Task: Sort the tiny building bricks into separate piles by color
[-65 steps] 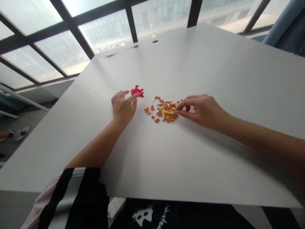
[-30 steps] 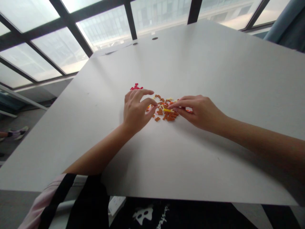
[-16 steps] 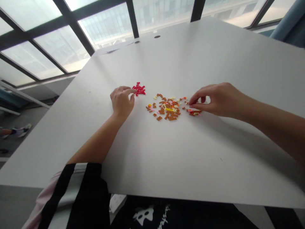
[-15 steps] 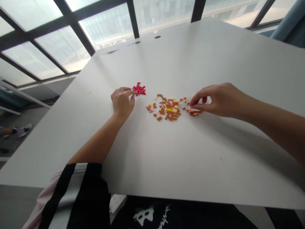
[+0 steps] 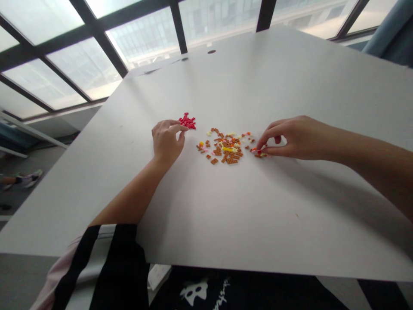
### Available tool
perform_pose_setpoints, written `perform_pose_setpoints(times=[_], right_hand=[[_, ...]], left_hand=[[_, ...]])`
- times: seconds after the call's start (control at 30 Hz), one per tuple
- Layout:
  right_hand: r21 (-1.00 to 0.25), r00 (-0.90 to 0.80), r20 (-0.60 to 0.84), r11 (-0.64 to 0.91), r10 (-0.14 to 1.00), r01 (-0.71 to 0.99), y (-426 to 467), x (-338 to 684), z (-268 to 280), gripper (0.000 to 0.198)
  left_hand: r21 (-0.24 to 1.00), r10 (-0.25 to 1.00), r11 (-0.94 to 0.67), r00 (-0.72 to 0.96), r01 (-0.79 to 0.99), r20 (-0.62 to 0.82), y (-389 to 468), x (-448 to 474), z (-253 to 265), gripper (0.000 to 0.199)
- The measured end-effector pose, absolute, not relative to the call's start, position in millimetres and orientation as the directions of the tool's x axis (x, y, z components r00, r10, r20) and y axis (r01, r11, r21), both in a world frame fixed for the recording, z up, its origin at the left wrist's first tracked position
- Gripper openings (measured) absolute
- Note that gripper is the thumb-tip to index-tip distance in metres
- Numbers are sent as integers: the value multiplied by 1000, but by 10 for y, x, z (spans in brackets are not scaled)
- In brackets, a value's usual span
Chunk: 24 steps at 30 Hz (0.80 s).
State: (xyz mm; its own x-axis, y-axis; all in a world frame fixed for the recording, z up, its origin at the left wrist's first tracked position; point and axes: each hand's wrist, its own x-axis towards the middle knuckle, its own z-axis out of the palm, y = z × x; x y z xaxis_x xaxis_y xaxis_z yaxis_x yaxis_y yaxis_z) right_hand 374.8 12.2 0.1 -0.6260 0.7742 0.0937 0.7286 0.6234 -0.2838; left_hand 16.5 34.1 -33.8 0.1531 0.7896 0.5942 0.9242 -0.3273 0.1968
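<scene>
My left hand (image 5: pixel 167 140) rests beside a small pile of red toy bricks (image 5: pixel 187 122), its thumb and fingers apart and nothing visible between them. The index finger reaches to the near edge of that pile. My right hand (image 5: pixel 288 137) is at the right end of a mixed heap, thumb and index finger pinched on a small red brick (image 5: pixel 259 152). Brown, orange, cream, pink and yellow toy bricks (image 5: pixel 229 150) lie loosely heaped between the two hands. A few bricks under my right fingertips are partly hidden.
The bricks lie on a large white table (image 5: pixel 219 206). Two dark round holes are near its far edge, by the framed windows (image 5: pixel 145 36). A blue-grey curtain (image 5: pixel 390 36) hangs at the far right. At the left, a person's shoe (image 5: pixel 30 177) shows on the floor.
My right thumb and index finger have closed on a red brick among the pieces at the right. My left index finger has shifted slightly toward the near edge of the red pile.
</scene>
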Motion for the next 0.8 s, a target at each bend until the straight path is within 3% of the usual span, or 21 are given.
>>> perform_pose_setpoints(times=[0.17,0.5,0.63,0.8], right_hand=[[-262,-599,33,585,800,767,51,3672,61,25],[-404,-485,317,578,815,709,-9,3481,23,33],[-502,-443,372,579,815,643,-117,3292,47,34],[-563,-450,380,588,808,580,-198,3134,78,30]], left_hand=[[189,819,-297,147,936,555,289,204,-280,21],[196,735,-489,281,850,617,131,430,-202,15],[224,712,-628,435,745,551,-73,704,-70,6],[248,678,-690,488,680,550,-210,900,23,12]])
